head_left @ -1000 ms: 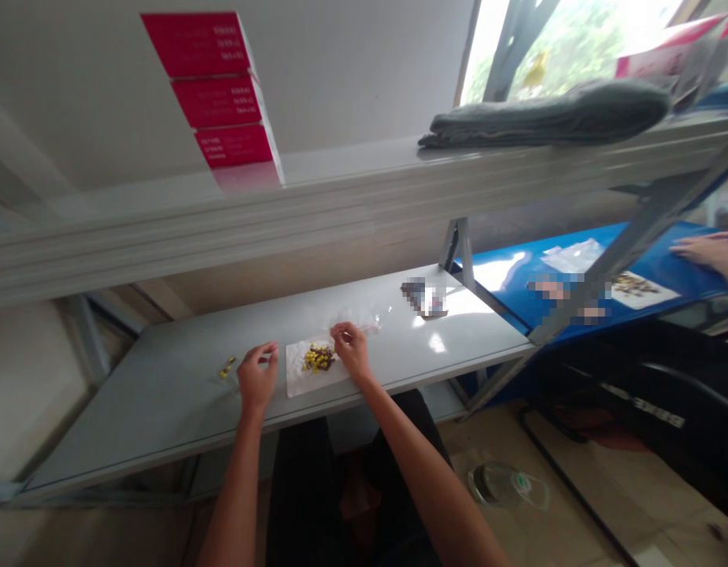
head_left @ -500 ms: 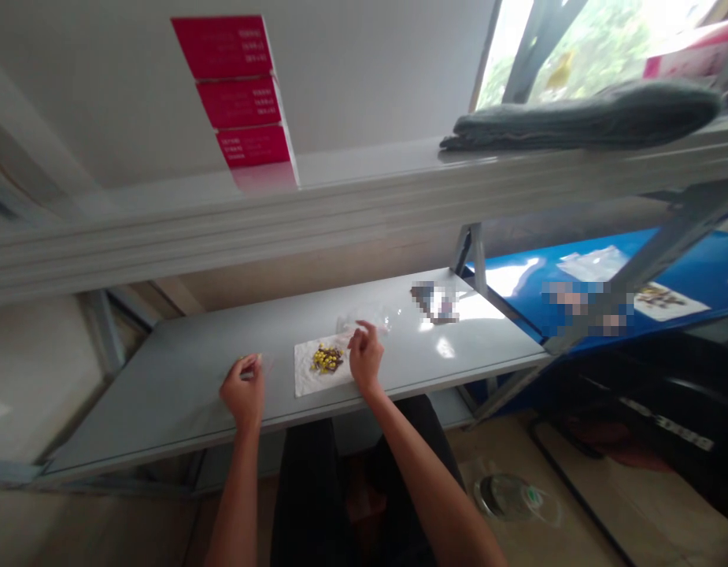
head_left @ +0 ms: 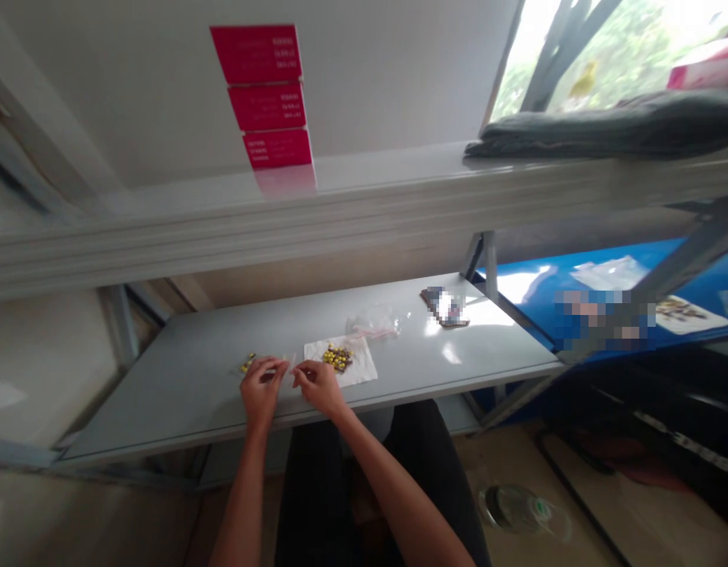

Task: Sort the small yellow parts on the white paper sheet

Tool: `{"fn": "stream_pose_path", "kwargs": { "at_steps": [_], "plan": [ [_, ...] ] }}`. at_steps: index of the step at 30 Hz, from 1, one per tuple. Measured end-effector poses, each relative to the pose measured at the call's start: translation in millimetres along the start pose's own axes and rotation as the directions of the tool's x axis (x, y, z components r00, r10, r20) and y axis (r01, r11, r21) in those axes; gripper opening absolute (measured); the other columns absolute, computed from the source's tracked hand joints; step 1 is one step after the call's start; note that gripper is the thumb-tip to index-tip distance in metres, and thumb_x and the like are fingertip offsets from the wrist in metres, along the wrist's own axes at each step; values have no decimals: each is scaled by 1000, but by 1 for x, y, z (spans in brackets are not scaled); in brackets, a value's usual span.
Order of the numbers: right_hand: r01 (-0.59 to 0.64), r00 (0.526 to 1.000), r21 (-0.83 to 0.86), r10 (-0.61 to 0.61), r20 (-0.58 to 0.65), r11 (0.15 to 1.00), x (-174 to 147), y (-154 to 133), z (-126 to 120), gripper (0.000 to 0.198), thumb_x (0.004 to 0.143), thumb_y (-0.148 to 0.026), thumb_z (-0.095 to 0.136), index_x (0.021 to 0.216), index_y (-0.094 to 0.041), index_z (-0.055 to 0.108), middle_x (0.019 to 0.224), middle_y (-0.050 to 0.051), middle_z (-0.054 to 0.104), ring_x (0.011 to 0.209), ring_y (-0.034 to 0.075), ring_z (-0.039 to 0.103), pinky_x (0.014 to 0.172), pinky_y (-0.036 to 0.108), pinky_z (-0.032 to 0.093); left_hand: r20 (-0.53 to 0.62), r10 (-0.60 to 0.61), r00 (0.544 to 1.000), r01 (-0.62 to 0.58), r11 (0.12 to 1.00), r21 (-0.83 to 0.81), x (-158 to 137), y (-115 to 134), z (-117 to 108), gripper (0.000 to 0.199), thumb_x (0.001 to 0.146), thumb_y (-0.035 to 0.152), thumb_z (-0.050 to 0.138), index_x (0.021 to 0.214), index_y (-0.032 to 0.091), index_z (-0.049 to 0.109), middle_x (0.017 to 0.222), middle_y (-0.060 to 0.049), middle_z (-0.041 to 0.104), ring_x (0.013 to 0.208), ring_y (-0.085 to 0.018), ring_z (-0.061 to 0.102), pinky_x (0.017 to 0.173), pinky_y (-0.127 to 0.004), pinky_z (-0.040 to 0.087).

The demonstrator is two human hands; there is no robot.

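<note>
My left hand (head_left: 260, 391) is over the grey table, its thumb and fingers pinching a small clear plastic bag (head_left: 291, 363). Close to its right, the fingertips of my right hand (head_left: 319, 386) are pinched together at the bag's edge; what they hold, if anything, is too small to make out. Behind my right hand, a pile of small yellow and dark brown pieces (head_left: 338, 357) lies on a white cloth-like sheet (head_left: 364, 366). A few more yellow pieces (head_left: 248, 362) show just beyond my left hand, partly hidden by it.
Clear plastic bags (head_left: 375, 321) lie behind the white sheet. A phone-like item (head_left: 445, 307), partly blurred out, rests farther right on the grey table (head_left: 180, 378). Above runs a shelf with red boxes (head_left: 269, 106) and a folded grey cloth (head_left: 600, 130). A blue table (head_left: 517, 283) adjoins at right.
My right hand has moved left, from the right side of the white sheet to the left hand. Yellow pieces now show beyond my left hand. The whole view has shifted slightly.
</note>
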State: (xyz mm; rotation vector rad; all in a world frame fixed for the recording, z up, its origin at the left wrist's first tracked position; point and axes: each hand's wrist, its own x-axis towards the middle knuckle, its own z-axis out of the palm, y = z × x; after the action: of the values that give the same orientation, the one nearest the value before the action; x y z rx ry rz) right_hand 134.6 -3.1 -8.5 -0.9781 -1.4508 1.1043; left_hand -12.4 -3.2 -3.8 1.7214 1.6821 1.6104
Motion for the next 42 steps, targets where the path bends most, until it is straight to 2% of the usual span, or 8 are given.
{"fn": "stream_pose_path", "kwargs": {
  "at_steps": [3,5,8,11,15,20,27,42],
  "plan": [
    [-15,998,46,17,-60,999,0,0,-1,24,88,-35,57,77,-17,68,61,1,65,40,9,50,42,19,38,17,63,998,-63,997,50,1,1,0,30,81,49,68,81,20,75,97,-7,66,92,-21,65,78,-31,55],
    [-4,996,73,11,-93,997,-1,-1,0,24,89,-38,56,80,-18,66,61,0,64,40,9,50,42,19,38,119,45,992,-46,999,7,2,4,-1,30,81,49,69,85,20,76,93,-6,68,88,-20,65,77,-30,54],
    [29,996,60,-24,-92,998,-2,-2,1,26,93,-39,51,80,-19,62,61,-2,62,42,9,50,46,19,39,326,-11,945,40,996,-83,2,10,-3,31,84,48,66,81,18,75,75,-3,69,69,-17,62,66,-27,52],
    [84,991,-25,-86,-103,996,-4,-3,1,27,95,-32,47,74,-20,58,62,-2,61,50,11,52,52,20,39,402,-28,915,77,991,-106,2,16,-6,33,85,46,63,70,18,72,64,-1,66,59,-15,58,60,-25,49],
    [119,981,-184,-144,-131,976,-4,-2,2,25,94,-26,48,71,-21,57,61,-2,59,55,12,52,56,22,35,388,-19,921,63,993,-101,0,19,-5,31,83,44,62,68,19,71,67,-2,69,59,-16,61,57,-25,51],
    [72,975,-231,-118,-189,970,-2,1,3,26,96,-33,49,76,-20,59,61,-2,57,54,13,50,56,22,34,246,-68,967,112,979,-171,-3,19,-1,26,80,43,68,85,19,75,82,-5,72,68,-18,66,55,-25,54],
    [235,968,-283,-251,-22,930,-3,-1,3,23,93,-13,44,81,-20,62,77,2,66,73,15,59,72,23,41,252,-79,965,129,973,-191,-2,22,-3,27,79,44,70,84,18,77,74,-3,70,60,-16,63,52,-26,55],
    [198,974,-399,-227,-26,895,-5,-3,2,22,97,-16,46,82,-20,62,76,3,64,74,17,57,71,25,39,214,-12,977,24,998,-52,-4,7,3,26,85,43,63,83,19,73,77,-4,72,68,-18,67,58,-24,54]
  ]
}}
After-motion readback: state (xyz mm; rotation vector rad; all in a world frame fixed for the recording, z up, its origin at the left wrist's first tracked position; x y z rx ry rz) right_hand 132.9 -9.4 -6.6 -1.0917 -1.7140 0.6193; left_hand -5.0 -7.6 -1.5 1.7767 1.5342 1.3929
